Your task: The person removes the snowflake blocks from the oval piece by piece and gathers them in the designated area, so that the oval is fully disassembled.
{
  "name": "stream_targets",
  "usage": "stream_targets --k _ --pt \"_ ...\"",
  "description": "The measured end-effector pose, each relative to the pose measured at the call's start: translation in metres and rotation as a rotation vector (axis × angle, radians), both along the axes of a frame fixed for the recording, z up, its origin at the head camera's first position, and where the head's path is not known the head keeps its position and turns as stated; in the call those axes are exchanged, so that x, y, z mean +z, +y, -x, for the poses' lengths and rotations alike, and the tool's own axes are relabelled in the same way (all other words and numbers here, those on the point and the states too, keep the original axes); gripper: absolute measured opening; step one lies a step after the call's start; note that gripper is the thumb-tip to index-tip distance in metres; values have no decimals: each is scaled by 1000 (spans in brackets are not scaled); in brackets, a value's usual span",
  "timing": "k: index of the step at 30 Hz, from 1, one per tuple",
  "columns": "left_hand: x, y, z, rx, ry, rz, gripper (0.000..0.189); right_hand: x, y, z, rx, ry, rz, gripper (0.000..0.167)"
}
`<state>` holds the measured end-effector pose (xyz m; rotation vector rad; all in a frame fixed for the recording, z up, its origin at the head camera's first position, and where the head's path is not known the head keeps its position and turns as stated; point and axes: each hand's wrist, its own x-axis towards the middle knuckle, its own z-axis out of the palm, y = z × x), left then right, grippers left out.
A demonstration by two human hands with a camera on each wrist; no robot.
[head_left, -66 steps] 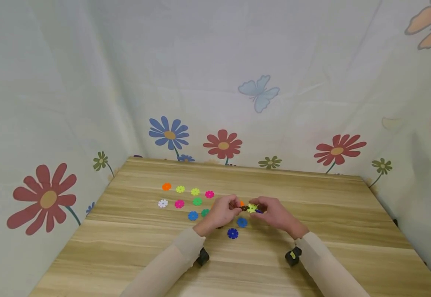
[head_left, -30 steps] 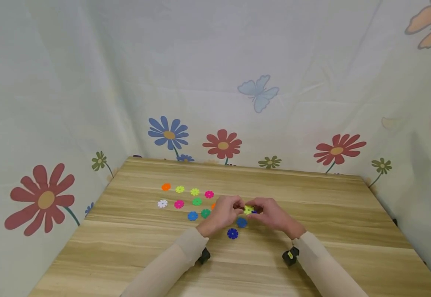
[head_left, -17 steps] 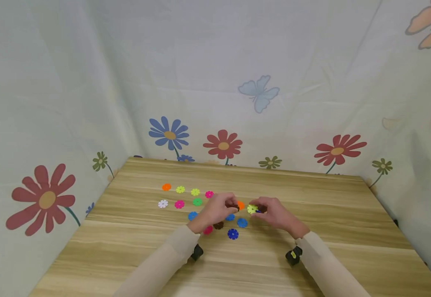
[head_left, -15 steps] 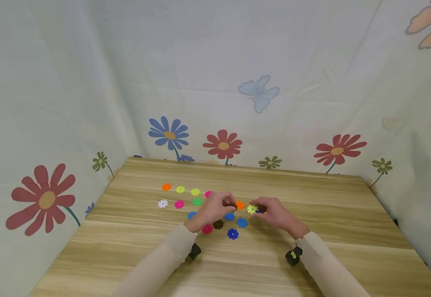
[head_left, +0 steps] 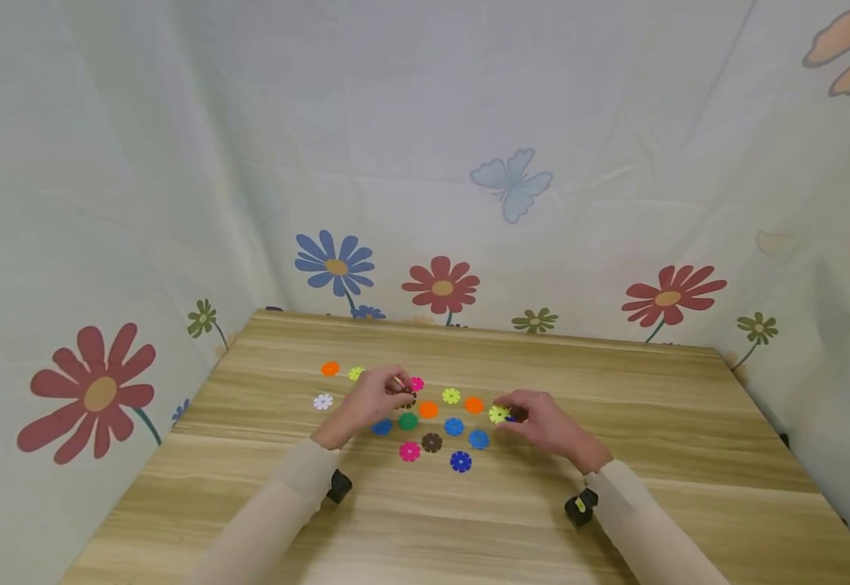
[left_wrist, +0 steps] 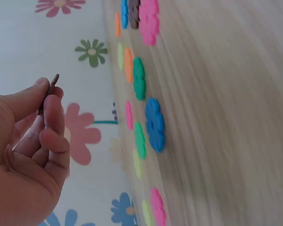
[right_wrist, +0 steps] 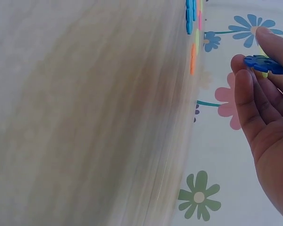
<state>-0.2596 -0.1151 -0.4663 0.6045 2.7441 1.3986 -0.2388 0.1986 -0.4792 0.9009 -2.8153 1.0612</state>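
My left hand point(head_left: 370, 398) pinches a dark brown snowflake disc point(left_wrist: 51, 92) between thumb and fingers, held edge-on in the left wrist view. In the head view that hand is over the left part of the spread discs and covers some of them. My right hand point(head_left: 545, 422) grips a dark blue snowflake disc point(right_wrist: 265, 64) between thumb and fingers. A yellow snowflake disc point(head_left: 499, 414) sits against the blue one at the fingertips, set at an angle to it. The fingers hide part of both pieces.
Loose snowflake discs lie flat on the wooden table point(head_left: 542, 520): a white one point(head_left: 323, 401), a brown one point(head_left: 431, 443), a dark blue one point(head_left: 461, 461), a green one point(head_left: 407, 421), orange ones and several others. A flower-print curtain point(head_left: 578, 227) stands behind the table.
My hands were close together at the yellow disc; the left has since drawn away leftward with the brown disc, uncovering discs in the middle. My right hand stays nearly in place.
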Motion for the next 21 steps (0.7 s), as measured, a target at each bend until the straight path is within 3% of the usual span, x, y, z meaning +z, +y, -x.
stream_targets --k 16,21 --pt "-15 -69 4 -36 -49 138 28 -2 2 1 7 17 3 31" --pt "-17 -78 2 -51 -121 172 32 -3 3 1 20 23 11 31"
